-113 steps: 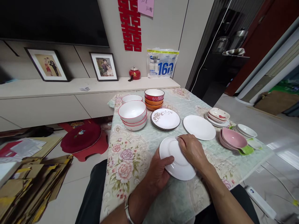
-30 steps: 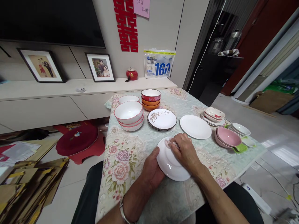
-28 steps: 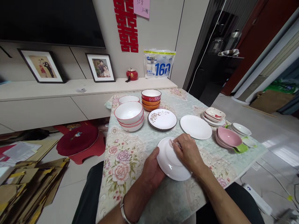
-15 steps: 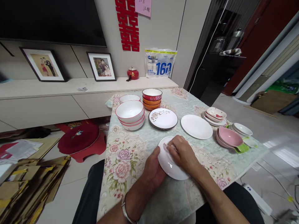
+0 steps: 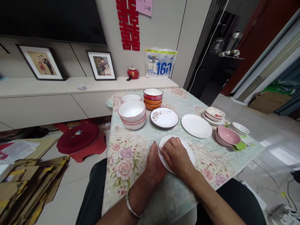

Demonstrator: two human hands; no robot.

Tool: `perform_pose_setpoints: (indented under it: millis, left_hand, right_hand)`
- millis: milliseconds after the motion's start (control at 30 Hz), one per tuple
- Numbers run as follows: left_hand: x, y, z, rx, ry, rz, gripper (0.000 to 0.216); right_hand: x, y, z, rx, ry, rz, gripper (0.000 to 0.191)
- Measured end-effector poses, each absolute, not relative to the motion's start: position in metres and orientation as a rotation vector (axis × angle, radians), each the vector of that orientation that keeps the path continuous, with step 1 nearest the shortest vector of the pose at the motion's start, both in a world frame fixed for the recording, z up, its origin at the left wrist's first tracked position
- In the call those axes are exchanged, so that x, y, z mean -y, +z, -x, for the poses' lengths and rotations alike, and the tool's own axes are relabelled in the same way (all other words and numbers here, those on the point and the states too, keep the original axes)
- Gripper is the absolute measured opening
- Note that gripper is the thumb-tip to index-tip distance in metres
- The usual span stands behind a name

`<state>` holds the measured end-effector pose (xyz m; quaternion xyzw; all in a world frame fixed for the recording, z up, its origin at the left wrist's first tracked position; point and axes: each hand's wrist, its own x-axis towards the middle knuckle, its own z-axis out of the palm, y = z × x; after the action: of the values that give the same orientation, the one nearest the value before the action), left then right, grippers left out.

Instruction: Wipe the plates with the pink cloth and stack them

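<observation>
A small white plate (image 5: 188, 152) lies on the flowered tablecloth (image 5: 127, 162) near the table's front edge. My left hand (image 5: 153, 161) grips the plate's left rim, thumb on top. My right hand (image 5: 177, 156) lies over the plate with its fingers curled and pressed down at the left side; whatever is under the fingertips is hidden. A metal bangle (image 5: 132, 207) is on my left wrist.
Behind the plate stand stacked white red-rimmed bowls (image 5: 132, 113), red and orange bowls (image 5: 153, 97), flower-patterned plates (image 5: 164, 118) and a plain white plate (image 5: 196, 125). Pink dishes (image 5: 228, 137) and small saucers (image 5: 214, 114) sit at the right. Cardboard (image 5: 28, 184) and a red stool (image 5: 79, 139) are on the floor, left.
The plate was held tilted up off the cloth; now it lies lower and flatter. My right hand has slid from the plate's far side toward its left rim, close to my left hand.
</observation>
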<state>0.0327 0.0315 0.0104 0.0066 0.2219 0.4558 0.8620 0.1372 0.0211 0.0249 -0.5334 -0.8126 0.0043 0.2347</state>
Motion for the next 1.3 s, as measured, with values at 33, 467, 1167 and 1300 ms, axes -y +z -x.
perform_pose_setpoints:
  millis: [33,467,1167,1300]
  left_hand:
    - [-0.032,0.012,-0.033,-0.490,0.967,-0.017,0.039]
    - [-0.027,0.001,-0.040,-0.623,0.983,-0.106,0.040]
    - [-0.024,0.006,-0.039,-0.664,1.068,-0.165,0.029]
    - [-0.023,0.010,-0.041,-0.660,1.083,-0.152,0.030]
  right_hand:
    - [-0.014,0.025,-0.137,2.263,-0.013,1.450,0.014]
    - [0.037,0.011,-0.201,2.102,0.217,1.262,0.012]
    - [-0.055,0.002,-0.201,1.886,0.114,1.569,0.016]
    - [-0.038,-0.005,-0.207,1.770,0.049,1.657,0.027]
